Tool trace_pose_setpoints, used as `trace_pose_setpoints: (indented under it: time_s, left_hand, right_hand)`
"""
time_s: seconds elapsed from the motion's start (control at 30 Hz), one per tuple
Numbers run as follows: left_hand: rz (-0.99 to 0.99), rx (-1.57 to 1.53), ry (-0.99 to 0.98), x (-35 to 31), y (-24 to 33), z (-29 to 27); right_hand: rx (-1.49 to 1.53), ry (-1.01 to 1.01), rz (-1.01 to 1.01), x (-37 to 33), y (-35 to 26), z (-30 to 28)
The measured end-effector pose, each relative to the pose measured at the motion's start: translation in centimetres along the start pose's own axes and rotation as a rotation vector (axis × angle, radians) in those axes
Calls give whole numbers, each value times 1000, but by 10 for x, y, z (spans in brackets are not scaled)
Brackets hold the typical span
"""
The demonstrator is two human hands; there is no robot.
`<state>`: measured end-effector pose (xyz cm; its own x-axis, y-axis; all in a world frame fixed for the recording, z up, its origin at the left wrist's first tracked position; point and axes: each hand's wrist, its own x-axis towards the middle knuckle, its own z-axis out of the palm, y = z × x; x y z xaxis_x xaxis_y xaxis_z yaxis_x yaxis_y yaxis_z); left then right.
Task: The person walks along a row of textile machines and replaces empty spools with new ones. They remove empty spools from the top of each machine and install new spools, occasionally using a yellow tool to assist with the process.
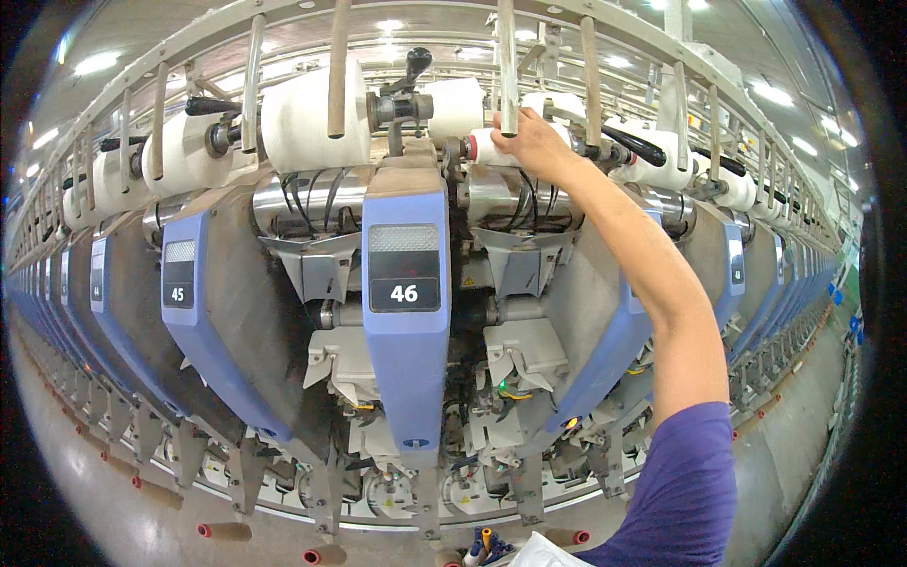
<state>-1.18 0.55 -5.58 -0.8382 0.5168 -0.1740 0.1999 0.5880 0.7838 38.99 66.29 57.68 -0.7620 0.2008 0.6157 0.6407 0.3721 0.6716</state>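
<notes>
My right hand (534,146) reaches up to the winding machine, its bent fingers drawn together over a small white yarn cone (493,153) with a red end. A hanging metal rod (508,71) partly covers the fingertips, so whatever they pinch is hidden. The cone sits in its holder just above a shiny grooved drum (505,197). To its left, a much fuller white yarn package (316,118) rests over another drum (310,197), beside a black-knobbed handle (418,68). My left hand is out of view.
Blue-fronted winding units (406,350) line up to both sides. Hanging rods and a curved rail (208,42) run above them. A green light (502,388) and an orange light (572,423) glow low down. Brown tubes with red ends (225,531) stick out near the floor.
</notes>
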Motion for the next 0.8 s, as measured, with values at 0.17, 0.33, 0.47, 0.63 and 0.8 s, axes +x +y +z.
trace_pose_setpoints:
  time_s: [0.17,0.33,0.47,0.63,0.8]
  left_hand:
    - [-113,18,-38,-3,5,-4]
    - [-206,-193,-174,-1,38,-12]
    - [-188,-248,-201,0,52,-11]
    - [-50,-293,-130,-1,37,-3]
    - [187,-170,8,-3,11,8]
  right_hand:
    - [-46,-59,-74,-18,8,-12]
    - [161,-123,147,-23,13,-16]
    - [233,114,195,-16,7,-5]
    - [328,88,206,-7,6,14]
    - [176,156,-36,-1,11,19]
